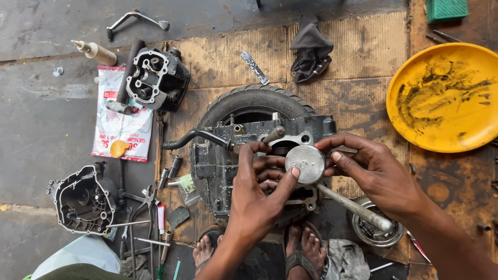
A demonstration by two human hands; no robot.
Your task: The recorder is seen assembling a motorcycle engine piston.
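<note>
Both our hands meet over the engine crankcase [259,155], which rests on a tyre [249,101] laid on cardboard [358,52]. Our left hand [259,192] and right hand [371,173] pinch a round silver piston [305,164] between thumbs and fingertips, clamped on its rim, crown facing us, just above the cylinder opening. We see a cylinder head [155,78] and a side cover [83,199] to the left, a stained yellow bowl [446,96] to the right, and our sandalled feet [301,249] below.

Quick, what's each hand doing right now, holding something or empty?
Left hand: closed on the round silver piston, thumb on its crown.
Right hand: also gripping the piston, fingertips on its right edge, above the engine block.
</note>
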